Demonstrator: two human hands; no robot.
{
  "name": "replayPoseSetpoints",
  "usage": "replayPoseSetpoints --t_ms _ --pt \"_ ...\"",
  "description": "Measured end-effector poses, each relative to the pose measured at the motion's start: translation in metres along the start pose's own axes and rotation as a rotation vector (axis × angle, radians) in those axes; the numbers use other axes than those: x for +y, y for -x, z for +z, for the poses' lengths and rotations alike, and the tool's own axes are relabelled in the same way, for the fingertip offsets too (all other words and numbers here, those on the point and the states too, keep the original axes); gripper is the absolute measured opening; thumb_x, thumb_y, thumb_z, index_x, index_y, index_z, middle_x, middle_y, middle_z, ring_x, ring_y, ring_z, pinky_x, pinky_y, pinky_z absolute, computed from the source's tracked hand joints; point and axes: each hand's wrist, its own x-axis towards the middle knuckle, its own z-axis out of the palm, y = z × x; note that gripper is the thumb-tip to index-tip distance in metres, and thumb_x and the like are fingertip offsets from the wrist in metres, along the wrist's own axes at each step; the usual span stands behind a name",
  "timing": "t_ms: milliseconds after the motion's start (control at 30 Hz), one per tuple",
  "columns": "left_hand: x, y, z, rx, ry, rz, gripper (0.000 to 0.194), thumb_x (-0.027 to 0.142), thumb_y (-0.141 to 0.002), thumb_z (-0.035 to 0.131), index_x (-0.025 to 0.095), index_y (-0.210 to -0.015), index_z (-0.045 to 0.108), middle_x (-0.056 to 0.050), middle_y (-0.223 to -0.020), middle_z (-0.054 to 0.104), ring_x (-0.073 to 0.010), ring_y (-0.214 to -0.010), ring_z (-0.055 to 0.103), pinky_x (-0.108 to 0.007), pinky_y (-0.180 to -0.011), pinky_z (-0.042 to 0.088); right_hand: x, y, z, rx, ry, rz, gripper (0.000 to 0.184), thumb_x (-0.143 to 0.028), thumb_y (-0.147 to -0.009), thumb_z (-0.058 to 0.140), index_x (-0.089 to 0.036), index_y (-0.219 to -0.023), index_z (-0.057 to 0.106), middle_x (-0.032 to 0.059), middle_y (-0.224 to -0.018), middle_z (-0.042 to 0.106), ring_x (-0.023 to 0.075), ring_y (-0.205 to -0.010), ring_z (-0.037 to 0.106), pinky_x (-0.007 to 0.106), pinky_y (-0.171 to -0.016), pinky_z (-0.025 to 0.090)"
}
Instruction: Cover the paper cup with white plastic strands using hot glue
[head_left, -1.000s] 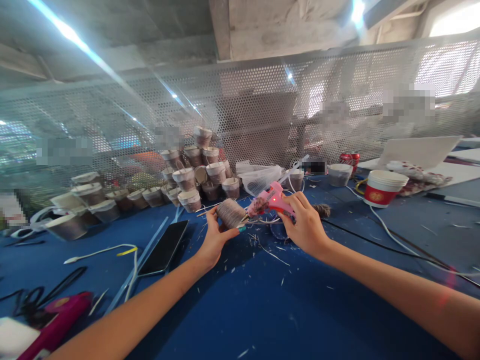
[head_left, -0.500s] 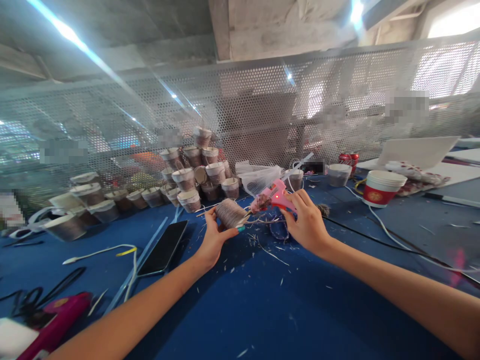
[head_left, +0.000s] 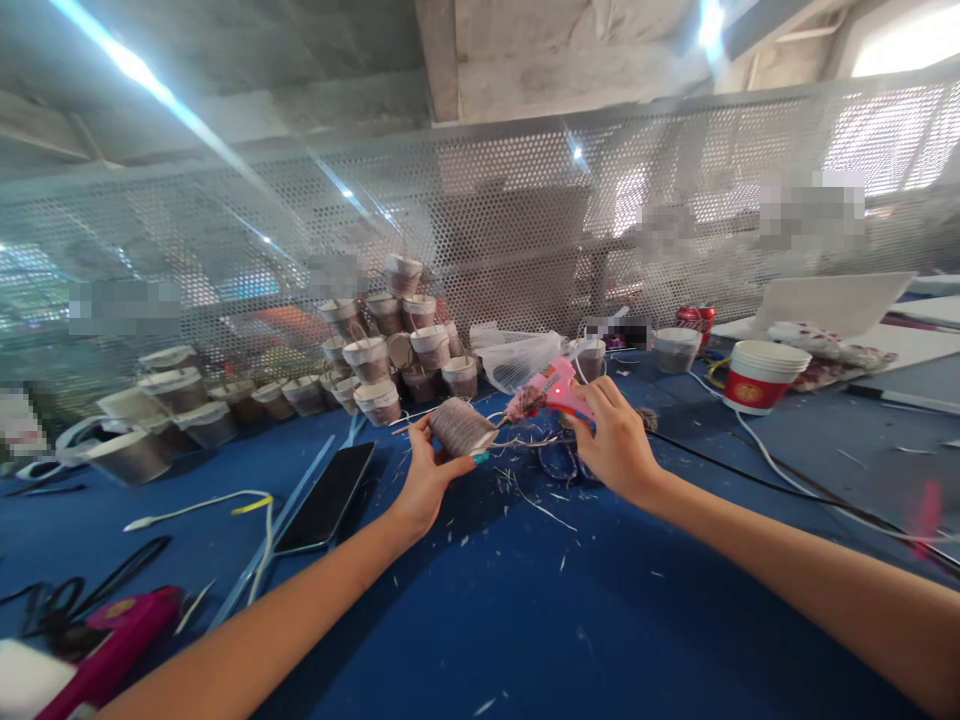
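My left hand [head_left: 429, 478] is closed around a small paper cup wrapped in grey-brown string [head_left: 459, 426], tilted on its side with its white rim to the right. In my right hand [head_left: 616, 440] is a pink hot glue gun [head_left: 546, 388] with a small red light glowing on it. Its nozzle points left at the cup's rim, close by; whether they touch I cannot tell. Behind the glue gun sits a crumpled clear plastic bag [head_left: 517, 352]. A purple ring-shaped item [head_left: 556, 460] lies on the table below the gun, partly hidden by my right hand.
Several string-wrapped cups [head_left: 367, 358] are stacked at the back, by a perforated metal screen [head_left: 510, 230]. A phone [head_left: 327, 498] and a magenta tool [head_left: 112, 645] lie to the left. Rightward stand red-and-white paper cups [head_left: 765, 378], a red can [head_left: 694, 324] and trailing cables [head_left: 780, 482].
The glue gun's nozzle has drawn back slightly to the right from the cup's rim. My left hand keeps hold of the cup in nearly the same place.
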Motion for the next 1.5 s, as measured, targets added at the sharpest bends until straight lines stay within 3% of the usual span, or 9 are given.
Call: replayPoseSetpoints --t_ms 267,500,667,833,933,1033,1133,1267,1500 --pt "0.004 0.003 0.002 -0.002 -0.013 -0.015 0.079 0.013 -0.049 0.078 0.029 -0.113 0.034 -0.004 -0.127 0.045 -0.021 -0.104 0.055 -0.031 -0.08 0.051 0.003 0.0 0.002 -0.051 0.056 0.033 0.023 -0.012 -0.079 0.046 -0.019 -0.1 0.052 0.0106 -0.097 0.055 0.0251 -0.09 0.058 0.041 -0.076 0.052" --pt "0.0 0.001 -0.001 -0.052 0.0 -0.005 0.078 0.018 -0.051 0.078 0.03 -0.115 0.035 -0.003 -0.126 0.045 -0.0243 -0.11 0.053 -0.039 -0.091 0.047 0.018 0.006 0.018 -0.257 0.132 0.238 0.024 -0.025 -0.076 0.059 -0.016 -0.097 0.051 0.0131 -0.1 0.055 0.0263 -0.086 0.06 0.042 -0.075 0.051" --pt "0.0 0.001 -0.004 -0.105 -0.013 0.019 0.078 0.022 -0.052 0.079 0.03 -0.117 0.037 -0.003 -0.123 0.046 -0.0256 -0.115 0.049 -0.041 -0.098 0.042 0.023 0.008 0.025 -0.178 0.076 0.238 0.034 -0.036 -0.075 0.058 -0.015 -0.101 0.049 0.0143 -0.101 0.053 0.0291 -0.093 0.056 0.045 -0.079 0.048" --pt "0.003 0.003 -0.003 -0.077 -0.021 -0.019 0.081 0.023 -0.053 0.08 0.03 -0.12 0.034 -0.003 -0.121 0.046 -0.0258 -0.114 0.05 -0.042 -0.099 0.041 -0.001 0.006 0.012 -0.046 0.102 0.108 0.036 -0.028 -0.076 0.054 -0.011 -0.107 0.048 0.0204 -0.113 0.048 0.0345 -0.107 0.045 0.052 -0.088 0.041" --pt "0.002 0.003 -0.003 -0.072 -0.033 -0.022 0.082 0.022 -0.053 0.08 0.03 -0.121 0.035 -0.003 -0.121 0.046 -0.0254 -0.113 0.051 -0.042 -0.099 0.041 -0.019 0.006 0.001 -0.21 -0.111 -0.07 0.013 -0.028 -0.087 0.044 -0.018 -0.093 0.051 0.0128 -0.1 0.056 0.0272 -0.099 0.049 0.048 -0.091 0.04" --pt "0.001 0.003 -0.002 -0.089 -0.043 -0.008 0.08 0.022 -0.054 0.079 0.03 -0.121 0.035 -0.004 -0.122 0.046 -0.0259 -0.115 0.049 -0.041 -0.099 0.041 -0.034 0.011 -0.004 -0.501 -0.333 -0.131 0.02 -0.035 -0.092 0.042 -0.02 -0.085 0.052 0.0079 -0.092 0.061 0.0222 -0.095 0.051 0.042 -0.089 0.042" --pt "-0.001 0.002 -0.002 -0.127 -0.064 -0.003 0.078 0.025 -0.056 0.078 0.029 -0.121 0.035 -0.004 -0.123 0.046 -0.026 -0.115 0.049 -0.042 -0.099 0.04 -0.042 0.017 -0.001 -0.697 -0.505 -0.051 0.033 -0.047 -0.091 0.045 -0.019 -0.074 0.052 0.0042 -0.077 0.059 0.0167 -0.077 0.053 0.032 -0.073 0.046" --pt "-0.006 -0.001 -0.005 -0.205 -0.106 0.013 0.078 0.026 -0.058 0.077 0.029 -0.123 0.033 -0.006 -0.128 0.043 -0.0269 -0.116 0.049 -0.043 -0.1 0.039 -0.043 0.02 0.009 -0.82 -0.774 0.193 0.049 -0.06 -0.086 0.044 -0.019 -0.06 0.047 -0.0025 -0.053 0.049 0.0084 -0.047 0.041 0.024 -0.047 0.034" --pt "-0.005 0.0 -0.006 -0.334 -0.185 0.035 0.078 0.025 -0.061 0.077 0.027 -0.124 0.032 -0.01 -0.134 0.04 -0.0303 -0.121 0.046 -0.044 -0.1 0.04 -0.035 0.014 0.016 -0.569 -0.995 0.441 0.055 -0.073 -0.074 0.05 -0.021 -0.057 0.044 -0.0056 -0.048 0.042 0.0068 -0.042 0.035 0.024 -0.043 0.03"
